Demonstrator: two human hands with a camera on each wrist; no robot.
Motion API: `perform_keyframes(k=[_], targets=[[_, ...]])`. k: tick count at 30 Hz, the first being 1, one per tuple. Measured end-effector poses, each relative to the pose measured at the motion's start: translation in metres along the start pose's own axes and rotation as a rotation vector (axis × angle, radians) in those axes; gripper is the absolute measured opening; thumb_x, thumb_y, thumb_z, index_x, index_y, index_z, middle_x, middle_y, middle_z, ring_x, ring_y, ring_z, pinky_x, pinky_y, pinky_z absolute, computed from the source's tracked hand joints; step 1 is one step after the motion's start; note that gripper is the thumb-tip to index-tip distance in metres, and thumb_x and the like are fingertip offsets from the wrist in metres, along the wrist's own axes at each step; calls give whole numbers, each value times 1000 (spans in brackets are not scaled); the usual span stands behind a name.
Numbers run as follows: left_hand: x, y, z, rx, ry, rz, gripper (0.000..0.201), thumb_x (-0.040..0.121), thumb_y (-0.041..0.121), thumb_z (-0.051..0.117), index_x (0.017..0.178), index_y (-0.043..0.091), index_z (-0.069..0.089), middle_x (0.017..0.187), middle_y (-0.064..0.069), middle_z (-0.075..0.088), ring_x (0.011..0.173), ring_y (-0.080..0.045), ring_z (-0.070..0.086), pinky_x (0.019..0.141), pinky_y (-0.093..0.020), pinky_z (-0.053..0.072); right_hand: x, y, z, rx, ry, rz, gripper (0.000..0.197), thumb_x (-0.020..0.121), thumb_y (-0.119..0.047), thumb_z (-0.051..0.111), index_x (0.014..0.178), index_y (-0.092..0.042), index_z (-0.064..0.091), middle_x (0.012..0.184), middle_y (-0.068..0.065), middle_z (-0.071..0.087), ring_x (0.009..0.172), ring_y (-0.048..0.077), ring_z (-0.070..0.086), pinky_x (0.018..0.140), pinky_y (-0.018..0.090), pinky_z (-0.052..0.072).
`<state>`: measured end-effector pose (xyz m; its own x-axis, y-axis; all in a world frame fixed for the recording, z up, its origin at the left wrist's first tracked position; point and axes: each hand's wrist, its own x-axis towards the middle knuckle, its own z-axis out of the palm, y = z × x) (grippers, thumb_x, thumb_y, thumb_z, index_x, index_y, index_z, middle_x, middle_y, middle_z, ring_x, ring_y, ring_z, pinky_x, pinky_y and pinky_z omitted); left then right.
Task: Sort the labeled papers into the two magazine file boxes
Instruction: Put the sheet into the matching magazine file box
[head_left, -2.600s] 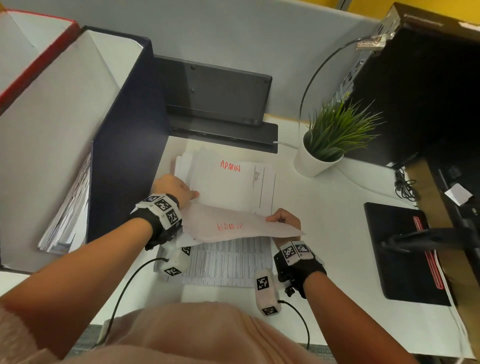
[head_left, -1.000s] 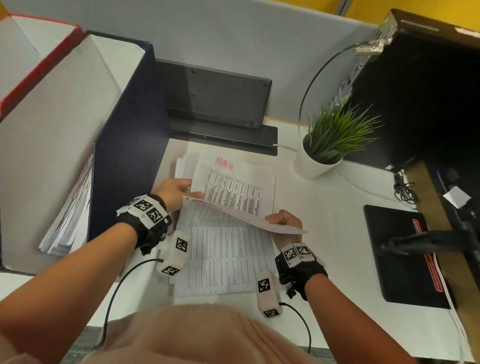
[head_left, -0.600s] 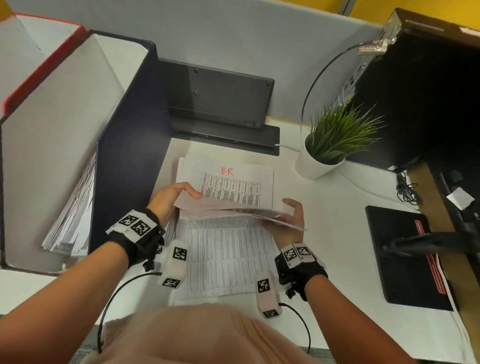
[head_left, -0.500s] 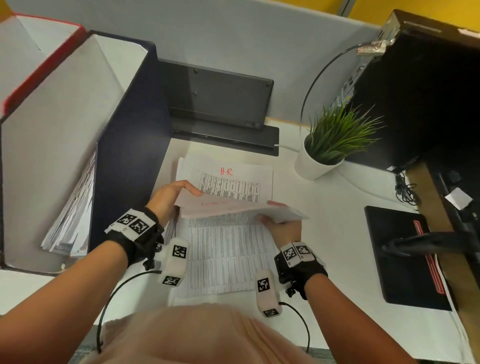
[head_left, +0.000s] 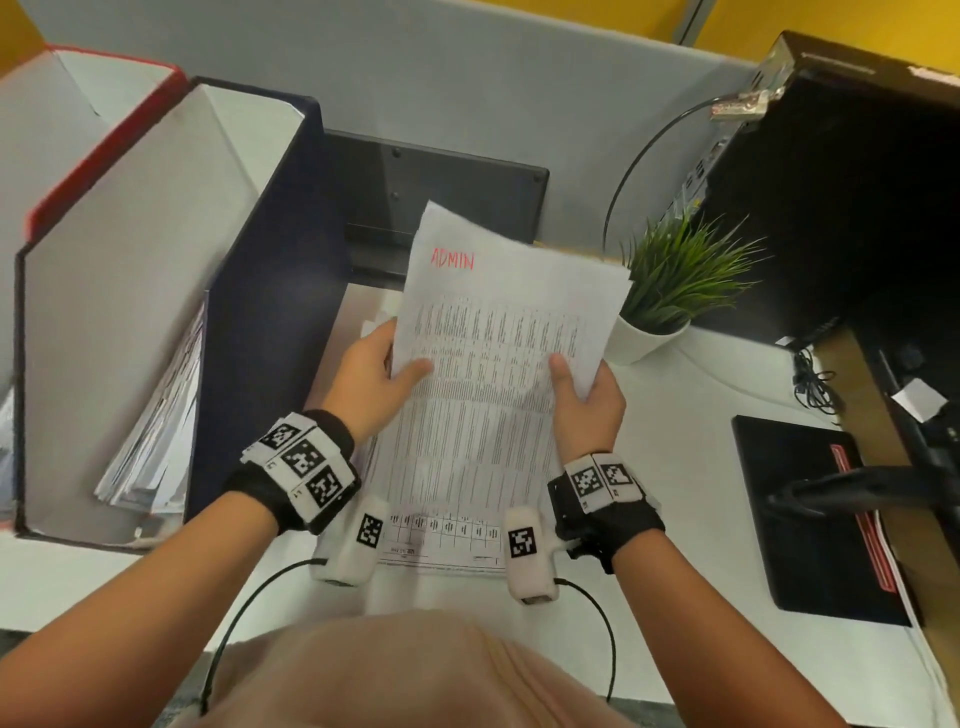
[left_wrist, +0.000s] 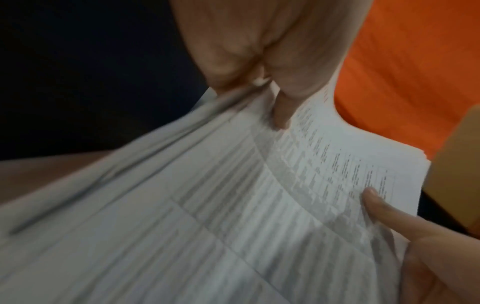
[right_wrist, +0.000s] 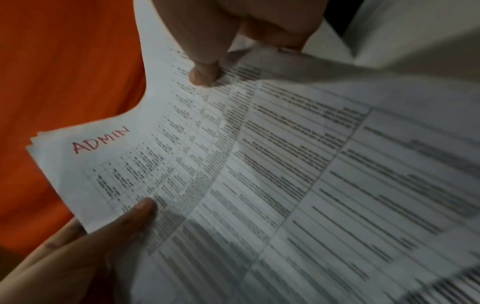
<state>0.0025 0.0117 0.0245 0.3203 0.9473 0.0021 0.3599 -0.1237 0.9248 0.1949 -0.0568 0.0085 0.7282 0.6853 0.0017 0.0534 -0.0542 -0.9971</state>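
White file boxes (head_left: 104, 291) stand at the left, the nearer one holding papers. Beside them the left hand (head_left: 371, 382) pinches the left edge of the raised ADMIN papers (head_left: 498, 338), thumb on top. The right hand (head_left: 589, 397) clamps the right edge likewise.

My head camera sits high above the white counter (head_left: 691, 467) and looks steeply down and forward over both forearms, taking in the whole desk as far as the grey partition behind the white printed sheet marked ADMIN in red (head_left: 498, 332). My left wrist camera is very near that sheet (left_wrist: 233, 216), looking along the left hand (left_wrist: 259, 51) across its face from the sheet's left edge. My right wrist camera looks across it (right_wrist: 259, 174) from the opposite edge, equally near and blurred. All three views share the sheet; each wrist view also catches the other hand's thumb pressed on it.
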Motion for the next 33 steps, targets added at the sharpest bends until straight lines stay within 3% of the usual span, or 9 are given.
perform_keyframes(k=[3, 7, 10, 12, 17, 24, 26, 30, 33], targets=[[1, 19, -4, -124, 167, 162, 32, 88, 11, 62, 119, 19, 56, 105, 22, 60, 94, 12, 59, 76, -4, 47, 2, -27, 5, 140, 3, -95, 29, 86, -16, 64, 113, -9, 62, 106, -4, 66, 103, 9, 63, 84, 14, 52], [-1, 26, -7, -263, 308, 196, 35, 81, 18, 71, 112, 26, 56, 104, 20, 63, 98, 7, 61, 78, -9, 50, -3, -39, 7, 209, -102, -173, 22, 82, -16, 69, 99, -29, 62, 92, -20, 68, 93, -4, 65, 74, 10, 51], [-6, 12, -1, -187, 253, 66, 34, 82, 22, 70, 114, 20, 59, 106, 14, 64, 100, -2, 63, 81, -20, 53, -14, -25, 10, 166, -171, -82, 26, 79, -15, 72, 92, -34, 60, 88, -22, 66, 85, -7, 65, 73, 13, 52], [-8, 5, 4, -184, 262, 24, 33, 85, 19, 66, 116, 10, 61, 107, 7, 64, 100, -8, 63, 78, -13, 52, -19, -19, 12, 167, -184, -36, 26, 79, -13, 71, 89, -35, 60, 86, -23, 65, 81, -8, 64, 72, 14, 53], [-2, 14, 1, -252, 304, 64, 29, 90, 23, 61, 117, 14, 63, 104, 18, 65, 95, 11, 61, 76, -5, 48, -10, -23, 14, 256, -152, -77, 23, 77, -16, 74, 87, -33, 64, 84, -27, 70, 88, -7, 66, 67, 8, 51], [-12, -1, 12, -194, 185, -75, 33, 85, 10, 65, 117, 6, 60, 93, 15, 62, 84, 6, 57, 62, 1, 45, -23, -1, 21, 80, -201, -25, 32, 80, -16, 70, 102, -35, 56, 91, -27, 60, 85, -11, 59, 71, 5, 49], [-8, 6, 5, -141, 196, -96, 33, 83, 11, 68, 115, 6, 62, 96, 9, 65, 85, -2, 60, 61, -1, 46, -18, -7, 24, 79, -203, -25, 28, 81, -17, 70, 100, -33, 58, 90, -25, 61, 84, -8, 62, 67, 5, 50], [3, 40, -29, -11, 186, -118, 33, 80, 17, 72, 111, 8, 67, 108, -6, 69, 96, -15, 65, 77, -24, 51, -7, -29, 25, 115, -199, -105, 29, 78, -14, 73, 86, -37, 57, 81, -29, 61, 77, -19, 60, 60, 0, 45], [6, 72, -68, 54, 111, -110, 34, 78, 17, 73, 110, 13, 65, 101, 3, 68, 93, -12, 65, 72, -16, 52, -5, -37, 20, 88, -293, -178, 34, 77, -11, 73, 92, -35, 55, 93, -19, 63, 83, -9, 63, 66, 5, 49]])
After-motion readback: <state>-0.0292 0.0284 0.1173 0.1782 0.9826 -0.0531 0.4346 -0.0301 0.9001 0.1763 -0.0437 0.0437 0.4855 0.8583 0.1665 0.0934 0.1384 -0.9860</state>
